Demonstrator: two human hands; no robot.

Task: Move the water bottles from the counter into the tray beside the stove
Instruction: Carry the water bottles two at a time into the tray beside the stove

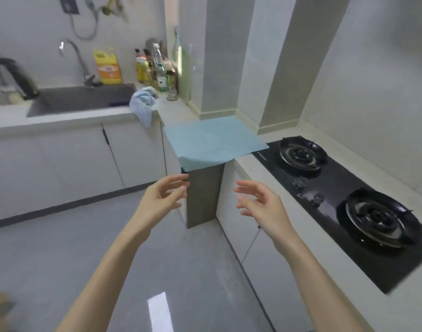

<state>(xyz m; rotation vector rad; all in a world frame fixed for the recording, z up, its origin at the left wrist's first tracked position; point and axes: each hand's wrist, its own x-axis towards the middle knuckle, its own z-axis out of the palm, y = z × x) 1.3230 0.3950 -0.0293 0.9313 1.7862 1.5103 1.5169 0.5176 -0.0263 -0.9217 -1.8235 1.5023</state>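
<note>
1. Bottles (157, 70) stand in a tight cluster on the counter (176, 109), against the wall in the corner right of the sink (85, 99) (too blurred to tell which hold water).
2. Left hand (161, 197) hangs above the floor (61, 236), fingers loosely spread and slightly curled, holding nothing.
3. Right hand (260, 202) hovers level with it, palm turned toward the left one, fingers slack and apart, holding nothing; both hands are well short of the bottles.
4. A pale blue sheet (212, 140) lies flat on the counter between the bottles and the black stove (337, 188), one edge drooping over the front.
5. A crumpled blue rag (144, 101) lies at the sink's right corner; a yellow jug (108, 68) stands behind the sink beside the faucet (76, 56).
</note>
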